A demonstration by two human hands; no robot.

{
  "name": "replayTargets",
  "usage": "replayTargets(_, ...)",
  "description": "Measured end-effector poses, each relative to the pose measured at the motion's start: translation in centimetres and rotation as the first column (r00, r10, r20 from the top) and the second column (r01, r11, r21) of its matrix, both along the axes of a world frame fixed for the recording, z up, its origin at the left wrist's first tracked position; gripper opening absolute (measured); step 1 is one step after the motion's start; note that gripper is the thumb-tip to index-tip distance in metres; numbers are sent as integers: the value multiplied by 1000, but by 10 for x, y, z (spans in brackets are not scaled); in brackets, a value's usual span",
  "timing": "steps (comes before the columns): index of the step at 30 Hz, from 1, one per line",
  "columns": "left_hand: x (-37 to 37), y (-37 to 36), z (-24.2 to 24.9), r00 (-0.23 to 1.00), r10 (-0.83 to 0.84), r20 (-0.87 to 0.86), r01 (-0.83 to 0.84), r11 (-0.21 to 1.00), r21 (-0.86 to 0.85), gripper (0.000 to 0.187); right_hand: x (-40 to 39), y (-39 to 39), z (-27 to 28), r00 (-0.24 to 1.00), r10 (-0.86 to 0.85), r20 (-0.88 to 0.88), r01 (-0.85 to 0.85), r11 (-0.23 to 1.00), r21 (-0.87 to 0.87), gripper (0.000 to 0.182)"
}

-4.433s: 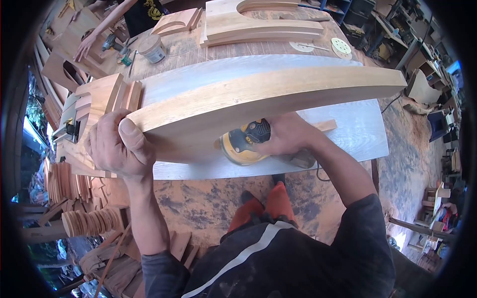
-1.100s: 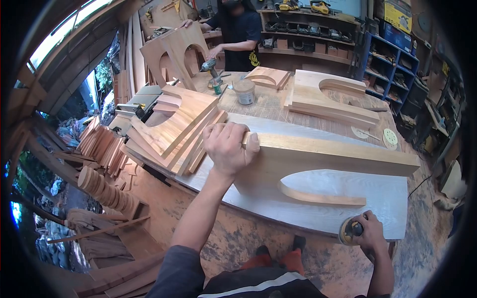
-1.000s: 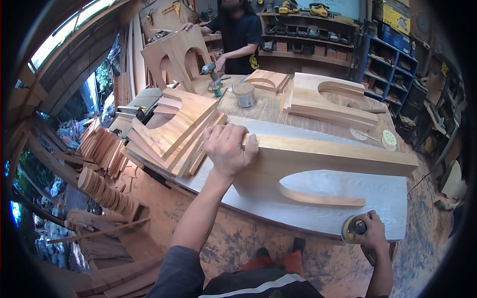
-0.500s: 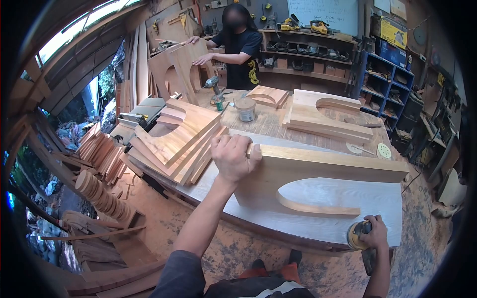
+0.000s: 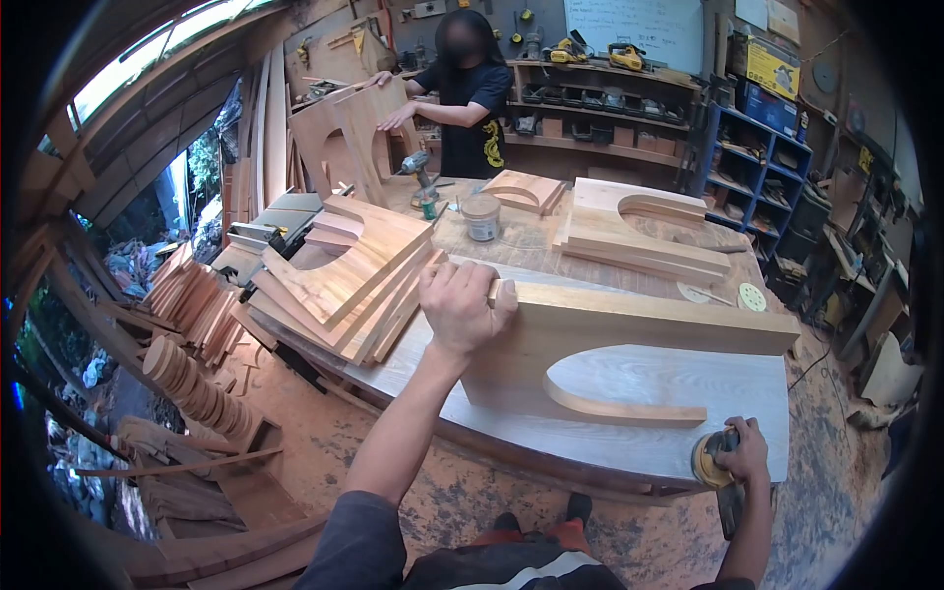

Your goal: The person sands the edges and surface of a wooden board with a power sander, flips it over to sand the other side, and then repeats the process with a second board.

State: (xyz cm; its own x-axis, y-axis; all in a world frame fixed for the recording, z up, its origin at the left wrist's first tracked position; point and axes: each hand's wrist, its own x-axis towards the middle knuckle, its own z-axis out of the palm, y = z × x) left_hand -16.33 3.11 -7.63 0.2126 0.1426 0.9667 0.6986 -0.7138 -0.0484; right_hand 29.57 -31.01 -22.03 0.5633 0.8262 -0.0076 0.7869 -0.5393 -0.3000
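My left hand [image 5: 460, 307] is closed over the upper left corner of a thick wooden panel [image 5: 511, 346] with an arched cutout. The panel stands on its long edge, tilted, on a pale board [image 5: 629, 447] covering the near part of the worktable. At the near right corner of that board, my right hand [image 5: 744, 454] grips a yellow and black orbital sander [image 5: 704, 460]. The sander is beside the lower leg of the panel, apart from it. Its black rear part hangs toward me past the table edge.
Stacked arched panels lie left [image 5: 349, 258] and back right [image 5: 639, 231]. Between them are a tub [image 5: 482, 218] and a cordless drill [image 5: 420, 177]. A sanding disc [image 5: 751, 297] lies right. Across the table a person [image 5: 472, 103] holds upright panels [image 5: 369, 138]. Wooden discs [image 5: 192, 388] stand stacked on the left.
The view has shifted slightly. The sander and my right hand are a touch further right relative to the panel; my left hand keeps its hold on the corner.
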Motion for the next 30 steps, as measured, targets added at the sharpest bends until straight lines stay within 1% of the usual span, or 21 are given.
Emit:
replayTargets(12,0,0,1,1000,-1,-1,1,1000,-2,40,7,2,-2,1000,-7,8,7,1000,-1,69)
replayTargets(15,0,2,0,1000,-5,3,5,1000,2,40,4,4,3,1000,-3,-12,3,1000,-2,65)
replayTargets(27,0,-1,0,1000,0,6,0,1000,-9,38,5,12,2,1000,-13,-1,13,1000,-18,68)
replayTargets(30,0,-1,0,1000,11,-1,-11,1000,-5,38,6,13,-2,1000,-11,1,11,1000,8,70)
